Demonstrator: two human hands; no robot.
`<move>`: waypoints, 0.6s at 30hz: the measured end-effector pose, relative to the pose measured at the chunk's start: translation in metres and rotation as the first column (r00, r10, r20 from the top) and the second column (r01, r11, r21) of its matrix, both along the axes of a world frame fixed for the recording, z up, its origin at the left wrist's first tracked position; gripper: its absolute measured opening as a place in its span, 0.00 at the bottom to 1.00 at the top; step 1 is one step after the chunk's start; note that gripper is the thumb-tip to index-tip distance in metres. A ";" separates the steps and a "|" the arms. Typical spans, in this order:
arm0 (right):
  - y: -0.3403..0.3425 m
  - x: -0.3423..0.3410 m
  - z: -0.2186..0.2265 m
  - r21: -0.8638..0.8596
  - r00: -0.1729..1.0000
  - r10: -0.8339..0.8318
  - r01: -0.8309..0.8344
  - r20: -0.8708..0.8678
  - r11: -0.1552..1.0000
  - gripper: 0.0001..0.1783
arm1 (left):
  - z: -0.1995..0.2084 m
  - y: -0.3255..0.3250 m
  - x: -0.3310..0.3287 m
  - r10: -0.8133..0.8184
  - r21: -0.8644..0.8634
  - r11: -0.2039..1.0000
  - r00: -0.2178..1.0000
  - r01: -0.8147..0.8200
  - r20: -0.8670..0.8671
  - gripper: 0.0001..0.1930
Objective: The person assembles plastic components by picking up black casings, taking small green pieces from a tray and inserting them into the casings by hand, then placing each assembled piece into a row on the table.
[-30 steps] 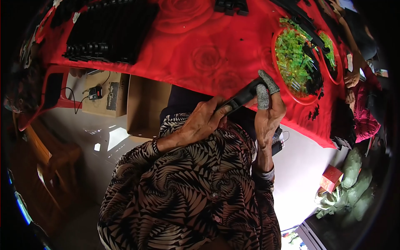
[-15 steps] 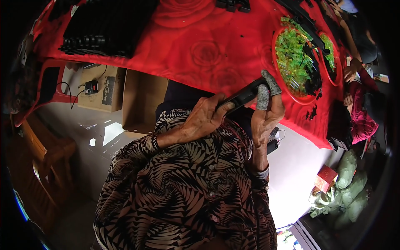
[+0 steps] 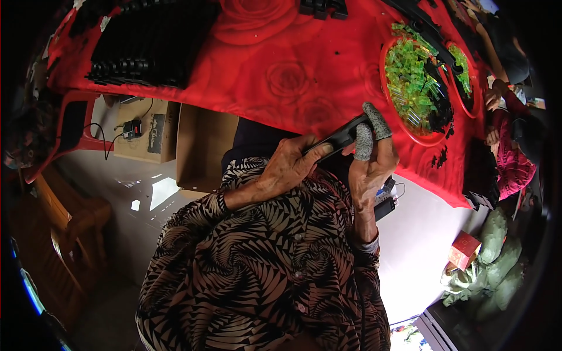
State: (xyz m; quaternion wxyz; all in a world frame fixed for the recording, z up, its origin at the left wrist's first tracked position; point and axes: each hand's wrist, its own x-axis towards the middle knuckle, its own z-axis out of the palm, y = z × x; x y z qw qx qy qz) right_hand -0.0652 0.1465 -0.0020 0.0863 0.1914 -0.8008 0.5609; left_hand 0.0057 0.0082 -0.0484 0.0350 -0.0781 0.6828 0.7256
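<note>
Between my two hands is a long, narrow black plastic part (image 3: 344, 136), tilted up toward the right, close to the table's front edge. My left hand (image 3: 293, 165) is wrapped round its lower end, thumb along the top. My right hand (image 3: 373, 157) grips the upper end, with grey knitted covers on the thumb and a finger. Fingers hide both ends of the part, so its exact kind does not show. To the right of my right hand, a red-rimmed round tray (image 3: 389, 105) holds many small yellow-green clear pieces (image 3: 413, 76) and some black ones.
A red rose-patterned cloth (image 3: 263, 76) covers the table. Stacked black plastic parts (image 3: 146, 50) lie at the far left. A second tray (image 3: 475, 96) stands at the right, near other people. Below the table are an open cardboard box (image 3: 202, 146) and a red chair (image 3: 88, 126).
The black part and both hands have shifted only slightly, with the grip unchanged. The whole view has moved a little.
</note>
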 end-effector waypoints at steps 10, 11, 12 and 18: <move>0.001 0.005 0.000 0.060 0.995 -0.052 0.057 -0.086 0.997 0.16 | 0.000 0.005 0.001 0.014 0.186 0.982 0.991 -0.038 0.132 0.21; -0.001 0.007 0.004 0.059 0.996 -0.049 0.054 -0.080 0.997 0.16 | -0.003 0.006 0.001 0.004 0.246 0.969 0.991 -0.037 0.133 0.21; -0.001 0.009 0.006 0.057 0.996 -0.047 0.051 -0.072 0.997 0.15 | 0.000 0.005 0.001 0.000 0.244 0.969 0.991 -0.033 0.133 0.21; 0.002 0.013 0.002 0.124 0.985 -0.039 0.060 -0.167 0.990 0.16 | 0.003 0.003 0.002 -0.064 0.331 0.943 0.992 0.026 0.107 0.19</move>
